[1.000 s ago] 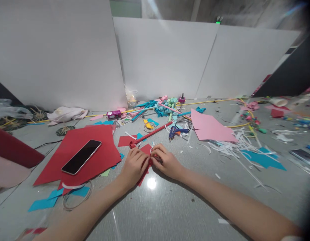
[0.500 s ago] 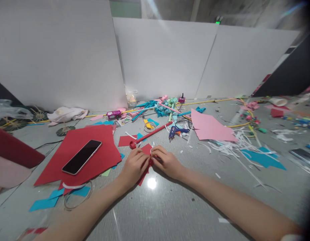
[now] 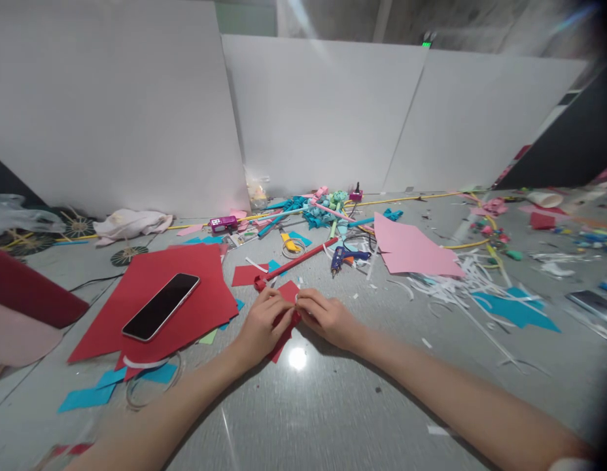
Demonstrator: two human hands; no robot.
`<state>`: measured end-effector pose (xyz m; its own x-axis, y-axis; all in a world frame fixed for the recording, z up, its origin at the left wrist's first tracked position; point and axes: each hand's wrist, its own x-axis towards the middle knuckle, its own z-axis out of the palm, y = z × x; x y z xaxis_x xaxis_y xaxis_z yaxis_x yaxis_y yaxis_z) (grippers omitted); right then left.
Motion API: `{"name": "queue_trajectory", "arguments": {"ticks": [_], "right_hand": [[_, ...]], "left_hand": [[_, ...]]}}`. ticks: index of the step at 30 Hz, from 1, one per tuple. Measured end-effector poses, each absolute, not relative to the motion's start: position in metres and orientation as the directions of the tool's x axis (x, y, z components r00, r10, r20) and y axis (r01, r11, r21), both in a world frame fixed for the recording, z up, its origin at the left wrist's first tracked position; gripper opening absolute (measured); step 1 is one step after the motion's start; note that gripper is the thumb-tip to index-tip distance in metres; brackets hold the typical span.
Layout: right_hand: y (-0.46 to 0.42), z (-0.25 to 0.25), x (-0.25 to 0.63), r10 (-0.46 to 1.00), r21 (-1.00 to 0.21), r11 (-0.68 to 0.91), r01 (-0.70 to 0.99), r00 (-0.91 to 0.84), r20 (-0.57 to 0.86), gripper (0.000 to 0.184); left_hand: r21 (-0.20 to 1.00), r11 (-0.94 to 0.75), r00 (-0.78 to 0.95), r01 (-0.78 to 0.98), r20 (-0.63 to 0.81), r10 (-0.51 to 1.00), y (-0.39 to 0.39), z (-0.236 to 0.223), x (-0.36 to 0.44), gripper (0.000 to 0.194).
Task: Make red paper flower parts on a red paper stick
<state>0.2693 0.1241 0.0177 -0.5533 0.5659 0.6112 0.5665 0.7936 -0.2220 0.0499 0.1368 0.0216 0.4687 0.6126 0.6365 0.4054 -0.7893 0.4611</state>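
My left hand point(image 3: 261, 325) and my right hand point(image 3: 329, 319) meet low over the table, fingertips pinched close together. Between them is a small piece of red paper point(image 3: 282, 347), gripped by both hands; part of it is hidden by my fingers. A bit of white shows at the right fingertips, too small to name. Just beyond the hands lies a rolled red paper stick point(image 3: 303, 259) with a curled red end point(image 3: 259, 282). A blue glue gun point(image 3: 339, 258) rests farther right of it.
At the left a black phone point(image 3: 161, 307) lies on red sheets point(image 3: 212, 281). Pink paper point(image 3: 414, 252) and white paper strips point(image 3: 453, 288) spread to the right. A yellow cutter point(image 3: 290, 243) and tangled paper flowers point(image 3: 328, 209) sit near the white partition point(image 3: 323, 111).
My fingertips have shifted very slightly, with both hands still pinching the red paper. Nothing else on the table has visibly moved.
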Motion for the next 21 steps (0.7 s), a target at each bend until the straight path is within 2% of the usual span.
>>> {"name": "queue_trajectory", "arguments": {"ticks": [7, 11, 16, 21], "right_hand": [[0.123, 0.016, 0.269, 0.555, -0.15, 0.786, 0.6, -0.577, 0.599, 0.02], [0.117, 0.017, 0.268, 0.508, -0.123, 0.82, 0.559, -0.61, 0.608, 0.02], [0.117, 0.017, 0.267, 0.526, -0.232, 0.827, 0.512, -0.563, 0.638, 0.02], [0.119, 0.02, 0.266, 0.609, -0.346, 0.79, 0.506, -0.583, 0.539, 0.027]], "left_hand": [[0.605, -0.692, 0.415, 0.393, 0.555, 0.721, 0.137, 0.024, 0.052, 0.021], [0.694, -0.587, 0.302, 0.416, 0.504, 0.809, 0.145, 0.022, 0.049, 0.023], [0.88, -0.341, 0.101, 0.33, 0.326, 0.94, 0.158, 0.014, 0.043, 0.028], [0.945, -0.227, -0.006, 0.234, 0.235, 0.972, 0.164, 0.009, 0.04, 0.036]]}}
